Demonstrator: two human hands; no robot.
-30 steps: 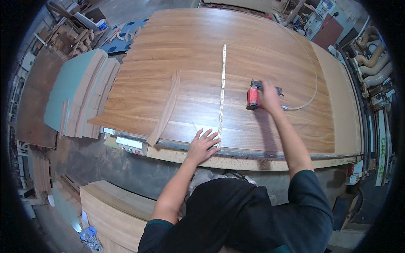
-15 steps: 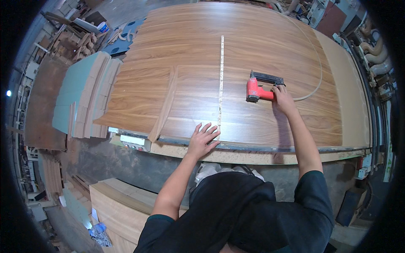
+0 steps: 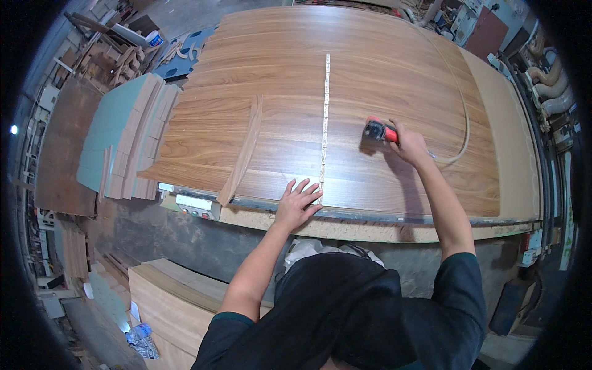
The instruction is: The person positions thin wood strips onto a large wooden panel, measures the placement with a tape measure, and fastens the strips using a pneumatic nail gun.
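Note:
Fingers wrapped round its handle, my right hand [image 3: 408, 143] holds a red and black nail gun [image 3: 380, 130] above the wood-grain panel [image 3: 394, 74]. The gun is turned so that much of its body is hidden. A pale air hose [image 3: 465, 123] trails from it over the panel. My left hand [image 3: 298, 203] lies flat with fingers spread at the near edge, its fingertips beside the lower end of a narrow pale strip [image 3: 326, 111]. That strip runs away from me across the panel. To its left lies a thin brown wooden strip [image 3: 245, 151].
Stacked boards with a light green face [image 3: 111, 135] stand left of the panel. A white box with buttons [image 3: 197, 206] sits under the near edge. Low at the left are pale boards [image 3: 166, 308] with a plastic bottle [image 3: 142, 340]. Ducts [image 3: 552, 86] line the far right.
My right hand has lifted the nail gun off the panel and turned it. The hose has shifted with it. My left hand has stayed in place.

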